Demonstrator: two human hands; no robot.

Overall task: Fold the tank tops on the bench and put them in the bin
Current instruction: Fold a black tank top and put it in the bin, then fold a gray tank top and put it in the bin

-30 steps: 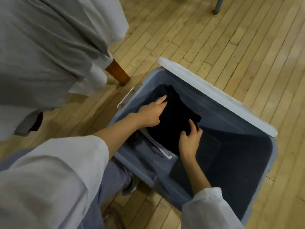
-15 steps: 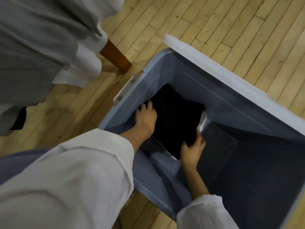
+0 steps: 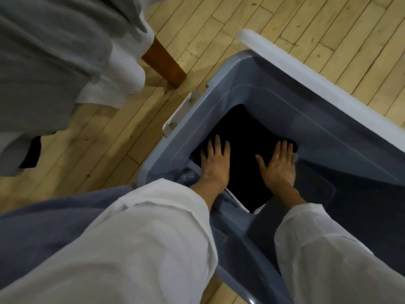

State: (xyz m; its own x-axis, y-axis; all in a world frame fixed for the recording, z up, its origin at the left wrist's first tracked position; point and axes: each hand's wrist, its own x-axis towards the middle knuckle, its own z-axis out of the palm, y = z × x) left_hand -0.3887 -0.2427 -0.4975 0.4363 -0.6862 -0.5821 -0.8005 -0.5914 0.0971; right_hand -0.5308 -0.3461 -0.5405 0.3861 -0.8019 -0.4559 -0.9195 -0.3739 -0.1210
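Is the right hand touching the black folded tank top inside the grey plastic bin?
Touching. The head view shows the right hand flat on the black folded tank top, fingers straight.

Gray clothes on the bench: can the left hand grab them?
Probably not yet: the left hand lies flat on the black top inside the bin, whose wall stands between; it must lift out first.

We stretch both arms down and forward, bare from the white sleeves (image 3: 153, 227) on. Our left hand (image 3: 215, 160) lies flat, palm down, fingers (image 3: 217, 142) straight and a little spread; our right hand (image 3: 278, 163) likewise, thumb turned inward, the two apart
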